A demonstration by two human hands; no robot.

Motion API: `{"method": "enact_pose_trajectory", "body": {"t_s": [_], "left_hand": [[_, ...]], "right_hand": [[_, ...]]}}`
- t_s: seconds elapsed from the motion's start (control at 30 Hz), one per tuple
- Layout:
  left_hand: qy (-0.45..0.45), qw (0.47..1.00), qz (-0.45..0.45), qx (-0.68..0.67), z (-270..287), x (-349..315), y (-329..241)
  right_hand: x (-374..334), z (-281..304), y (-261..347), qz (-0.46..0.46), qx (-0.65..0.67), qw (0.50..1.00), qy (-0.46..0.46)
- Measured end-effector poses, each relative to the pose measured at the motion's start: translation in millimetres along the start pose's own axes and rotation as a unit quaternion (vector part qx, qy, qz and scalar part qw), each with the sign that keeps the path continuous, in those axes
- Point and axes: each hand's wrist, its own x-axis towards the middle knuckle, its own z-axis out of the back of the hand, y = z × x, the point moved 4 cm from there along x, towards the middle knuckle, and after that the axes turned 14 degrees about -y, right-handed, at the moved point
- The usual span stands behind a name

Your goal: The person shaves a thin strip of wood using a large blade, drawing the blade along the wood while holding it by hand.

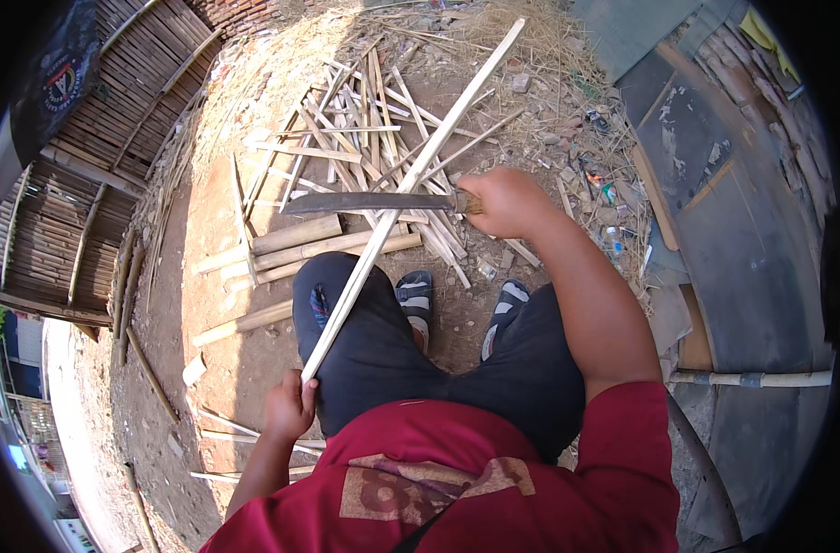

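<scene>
My left hand [289, 405] is closed around the near end of a long pale bamboo strip [376, 241], which slants up and to the right over my left knee. In my right hand [510, 205] is the wooden handle of a machete [369, 202], its dark blade pointing left. The blade lies across the bamboo strip about midway along; whether it touches the strip, I cannot tell. Beyond the blade, a loose heap of split bamboo strips [346, 129] covers the ground. Part of the strip's near end is hidden in my left fingers.
Several thick bamboo pieces [295, 255] lie left of my feet, with more strips [240, 438] beside my left forearm. Bamboo slat panels [125, 83] stand at far left. Dark boards [715, 194] lie along the right side, near a plastic bottle [615, 241] and litter.
</scene>
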Motion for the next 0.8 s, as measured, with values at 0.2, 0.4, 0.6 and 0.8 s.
{"method": "enact_pose_trajectory", "body": {"t_s": [0.2, 0.4, 0.6, 0.8], "left_hand": [[-0.030, 0.997, -0.004, 0.069, -6, 1, -6], [-0.038, 0.998, 0.020, 0.048, 0, -7, -7], [-0.030, 1.000, 0.004, 0.009, -8, 3, 11], [-0.026, 1.000, 0.006, -0.014, -8, -8, 16]], "right_hand": [[-2, -3, -45, -0.117, 0.074, 0.986, 0.089], [3, 2, 34, 0.018, -0.027, 0.998, 0.057], [6, 4, -29, -0.137, 0.032, 0.989, 0.051], [3, -5, 37, 0.083, -0.021, 0.996, -0.006]]}}
